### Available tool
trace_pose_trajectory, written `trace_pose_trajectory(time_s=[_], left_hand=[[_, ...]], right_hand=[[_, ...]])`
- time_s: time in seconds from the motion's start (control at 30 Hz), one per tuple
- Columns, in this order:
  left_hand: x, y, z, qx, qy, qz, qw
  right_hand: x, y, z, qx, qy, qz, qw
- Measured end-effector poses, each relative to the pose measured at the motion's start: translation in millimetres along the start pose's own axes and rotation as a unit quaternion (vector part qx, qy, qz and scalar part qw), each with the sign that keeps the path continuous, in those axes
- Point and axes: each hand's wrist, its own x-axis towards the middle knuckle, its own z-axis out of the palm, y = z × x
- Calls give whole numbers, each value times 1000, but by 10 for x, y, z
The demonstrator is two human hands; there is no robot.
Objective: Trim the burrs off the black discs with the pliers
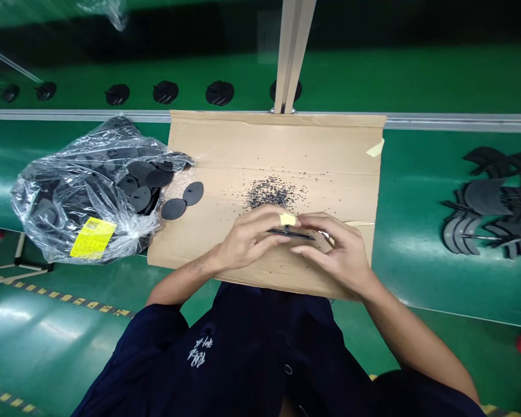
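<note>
A thin black plastic disc (303,234) is held nearly edge-on above the cardboard, with a small stub standing up from it. My left hand (249,236) pinches its left side between thumb and fingers; one fingertip wears yellow tape. My right hand (341,246) curls round the right side, its index fingertip close to the stub. Something small and shiny (328,237) shows under the right fingers, too little of it to name. Beyond the hands, a pile of tiny black scraps (271,192) lies on the cardboard sheet (217,139). Two loose oval black discs (173,209) rest left of it.
A clear plastic bag (87,191) of black discs, with a yellow label, sits at left. Several curved black parts (486,200) are grouped on the green table at right. Behind the metal rail (438,122) and upright post (294,52) stand finned black parts (219,92) in a row.
</note>
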Motion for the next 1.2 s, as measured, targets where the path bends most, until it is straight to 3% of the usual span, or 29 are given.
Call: trace_pose_trajectory(time_s=[0.07,0.13,0.23,0.33,0.47,0.57,0.73,0.93,1.2], left_hand=[[-71,-30,-63,-21,16,-61,998],[-150,-76,-117,-22,50,-131,990],[-227,-144,-141,-15,78,-194,978],[-221,-168,-108,-2,60,-181,982],[-140,-147,-56,27,19,-113,993],[-84,-134,-35,52,-3,-54,997],[-23,-95,-9,50,1,6,999],[-9,-36,-1,42,-5,6,999],[-35,-48,5,25,-1,26,999]], right_hand=[[-126,114,-182,-140,-62,4,988],[-284,237,-343,-265,-106,27,958],[-485,360,-467,-362,-146,65,918],[-564,392,-486,-398,-142,68,904],[-555,407,-502,-426,-123,49,895],[-514,385,-496,-413,-92,18,906],[-342,111,-411,-244,-5,30,969],[-130,-181,-360,-121,-75,20,990],[-101,-133,-334,-147,-88,-53,984]])
